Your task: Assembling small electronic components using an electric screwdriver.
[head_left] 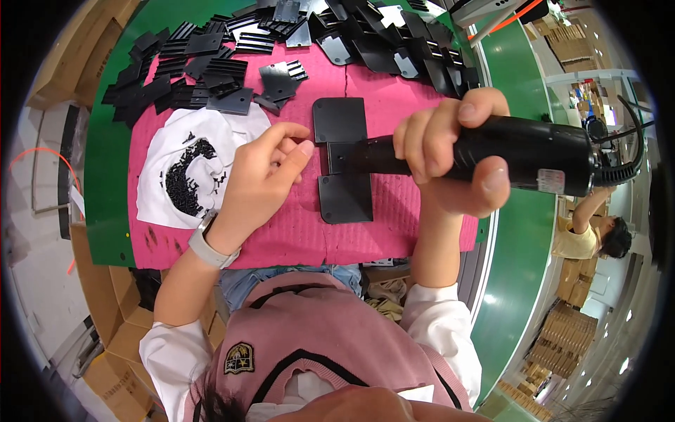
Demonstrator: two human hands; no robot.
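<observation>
My right hand [450,151] is wrapped around a black corded electric screwdriver [527,156], held nearly level. Its narrow nose points left and covers the middle of a black plastic assembly [344,200], made of two flat rounded plates with a smaller piece between them. My left hand [264,165] hovers just left of this assembly. Its fingers are curled, with thumb and index tips close together; whatever they may hold is too small to make out. Left of that hand, a heap of small black screws [184,179] lies on a white cloth [151,190].
Pink sheeting [401,239] covers part of the green table [105,225]. Loose black plastic parts [228,70] pile up at the far left, and stacked black plates [383,53] at the far right. Cardboard boxes [116,302] stand at left. Another person [590,235] is off to the right.
</observation>
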